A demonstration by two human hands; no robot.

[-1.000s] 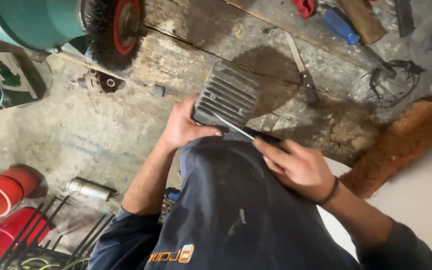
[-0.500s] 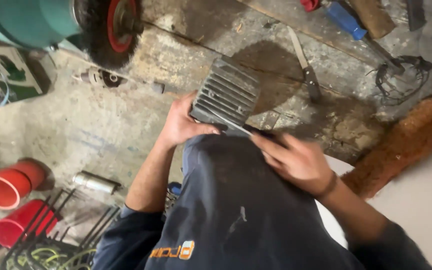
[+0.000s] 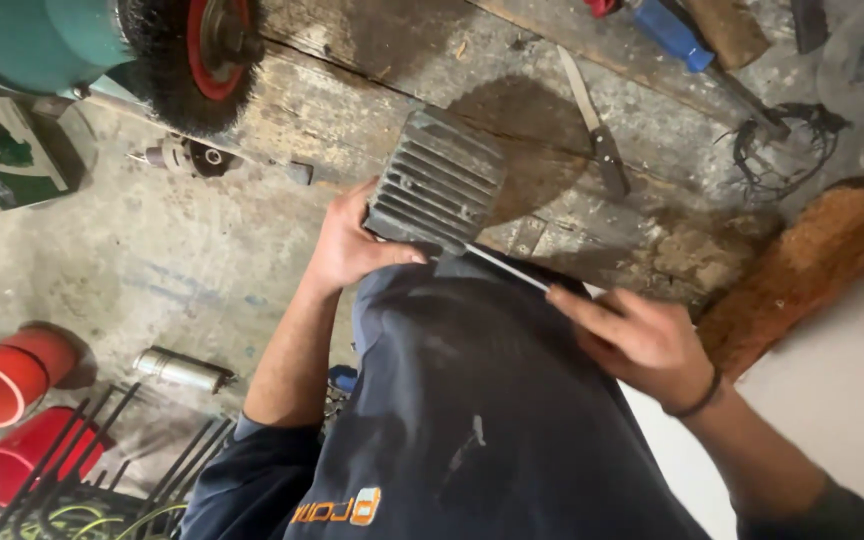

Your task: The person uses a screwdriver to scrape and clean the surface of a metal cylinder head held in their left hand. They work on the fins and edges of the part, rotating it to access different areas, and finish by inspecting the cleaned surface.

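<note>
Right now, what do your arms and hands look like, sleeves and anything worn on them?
Both arms wear dark navy sleeves pushed up near the elbows, leaving the forearms bare. The left hand is bare, with no glove, ring or watch showing. The right hand is also ungloved; a thin dark band circles its wrist. The dark top carries a small orange marking near the hem.

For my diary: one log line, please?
left hand: holds finned metal block | right hand: holds thin tool against it | wire wheel: nearby
</note>
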